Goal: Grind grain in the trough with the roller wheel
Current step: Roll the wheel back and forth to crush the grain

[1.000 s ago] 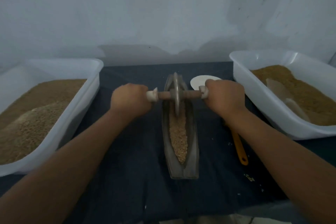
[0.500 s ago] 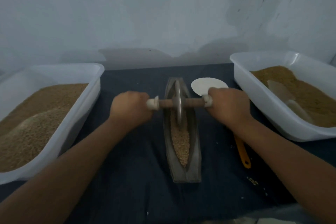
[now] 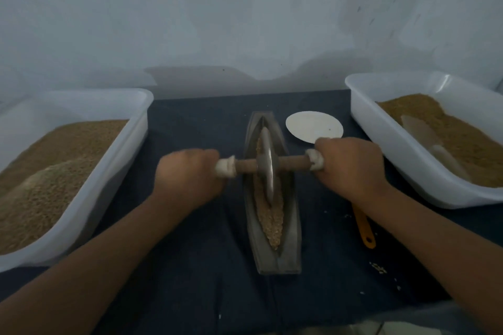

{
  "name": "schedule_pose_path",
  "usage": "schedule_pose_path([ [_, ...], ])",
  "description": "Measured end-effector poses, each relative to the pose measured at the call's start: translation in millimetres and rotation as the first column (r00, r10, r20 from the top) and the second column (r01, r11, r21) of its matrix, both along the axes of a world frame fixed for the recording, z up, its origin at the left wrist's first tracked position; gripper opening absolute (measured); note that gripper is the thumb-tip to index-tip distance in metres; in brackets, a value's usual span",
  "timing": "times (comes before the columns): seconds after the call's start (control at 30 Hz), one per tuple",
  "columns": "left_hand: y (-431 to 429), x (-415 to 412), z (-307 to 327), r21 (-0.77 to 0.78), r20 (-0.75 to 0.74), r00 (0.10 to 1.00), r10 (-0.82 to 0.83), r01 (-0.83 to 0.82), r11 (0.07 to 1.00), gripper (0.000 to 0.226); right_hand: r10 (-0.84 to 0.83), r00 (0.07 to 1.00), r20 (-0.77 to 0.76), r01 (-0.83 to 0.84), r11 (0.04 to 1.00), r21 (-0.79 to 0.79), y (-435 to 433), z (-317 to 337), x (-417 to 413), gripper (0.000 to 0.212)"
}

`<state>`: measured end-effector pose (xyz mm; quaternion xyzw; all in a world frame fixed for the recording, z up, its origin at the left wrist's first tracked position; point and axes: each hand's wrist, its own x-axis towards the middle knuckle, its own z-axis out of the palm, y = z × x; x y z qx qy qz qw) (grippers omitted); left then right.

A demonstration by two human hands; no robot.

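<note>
1. Trough [image 3: 291,242] lies on the largest thing I can see from my station, a table [image 3: 196,122] under dark blue cloth that fills the lower half of the frame. The trough is at centre frame, its long axis running away from the camera.
2. At the left edge stands a white left tub [image 3: 109,185], heaped with brown kernels [image 3: 54,171].
3. At the right edge stands a white right tub [image 3: 394,166] holding finer brown meal [image 3: 462,144], with a pale scoop [image 3: 424,136] half sunk in it.
4. The trough itself is grey and boat-shaped, with a strip of grain [image 3: 272,223] along its channel.
5. My left hand [image 3: 190,177], blurred, is clenched round the white-wrapped left end of the axle [image 3: 292,163]; my right hand [image 3: 351,166] grasps the right end.
6. The roller wheel [image 3: 268,168] stands on edge in the channel near mid-length, its rim down in the grain, with the axle crossing the trough.
7. A white disc [image 3: 313,126] lies flat on the cloth between the trough's far end and the right tub.
8. An orange handle [image 3: 363,226] lies right of the trough, partly under my right forearm.
9. Stray grains [image 3: 378,268] dot the cloth at lower right.
</note>
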<state>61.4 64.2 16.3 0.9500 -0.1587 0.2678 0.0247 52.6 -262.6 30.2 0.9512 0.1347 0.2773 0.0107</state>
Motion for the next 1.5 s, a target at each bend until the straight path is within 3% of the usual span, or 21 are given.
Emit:
schedule_pose_path([
  [0.07, -16, 38, 17, 0.005, -0.076, 0.995, 0.066, -0.066, 0.998, 0.045, -0.138, 0.988, -0.076, 0.138, 0.990, -0.003, 5, 2, 31, 0.030],
  [0.2, -35, 66, 44, 0.049, -0.150, 0.983, 0.107, -0.100, 0.994, 0.040, -0.216, 0.966, -0.139, 0.227, 0.972, 0.064, 10, 10, 53, 0.030],
  [0.3, -20, 31, 32, 0.083, -0.119, 0.989, 0.087, -0.077, 0.994, 0.044, -0.179, 0.970, -0.163, 0.180, 0.984, -0.005, 3, 6, 22, 0.029],
  [0.43, 12, -34, -2, 0.018, 0.008, 0.999, -0.053, 0.053, 0.998, 0.057, 0.092, 0.995, 0.024, -0.093, 0.996, 0.016, -1, 9, -45, 0.028],
  [0.5, 15, -36, -12, -0.002, 0.014, 0.999, -0.041, 0.042, 0.999, 0.058, 0.129, 0.991, 0.035, -0.130, 0.991, 0.026, -4, 9, -45, 0.027],
  [0.63, -6, 26, -3, -0.012, -0.028, 0.998, 0.049, -0.050, 0.999, 0.051, -0.078, 0.997, 0.002, 0.078, 0.996, -0.035, 6, 11, 11, 0.034],
  [0.77, -24, 77, 22, -0.061, -0.192, 0.975, 0.115, -0.129, 0.990, 0.049, -0.199, 0.978, -0.067, 0.196, 0.979, -0.049, 19, 29, 55, 0.028],
  [0.93, -5, 12, 11, -0.019, -0.212, 0.975, 0.061, -0.067, 0.998, 0.036, -0.107, 0.987, -0.123, 0.100, 0.993, -0.058, 11, 26, 6, 0.031],
  [1.1, 17, -41, 3, 0.023, -0.061, 0.995, -0.074, 0.076, 0.997, 0.052, 0.059, 0.994, -0.092, -0.057, 0.998, 0.029, -2, 2, -50, 0.026],
  [1.2, 5, -10, 2, 0.008, -0.096, 0.995, 0.000, 0.000, 1.000, 0.051, -0.009, 1.000, -0.014, 0.009, 1.000, 0.008, 3, 4, -20, 0.032],
  [1.33, -21, 55, 25, -0.019, -0.207, 0.971, 0.123, -0.130, 0.991, 0.035, -0.196, 0.977, -0.081, 0.197, 0.980, 0.003, 15, 17, 42, 0.032],
  [1.5, -14, 34, 24, -0.012, -0.282, 0.953, 0.115, -0.123, 0.992, 0.034, -0.142, 0.982, -0.126, 0.136, 0.989, -0.053, 11, 23, 22, 0.027],
])
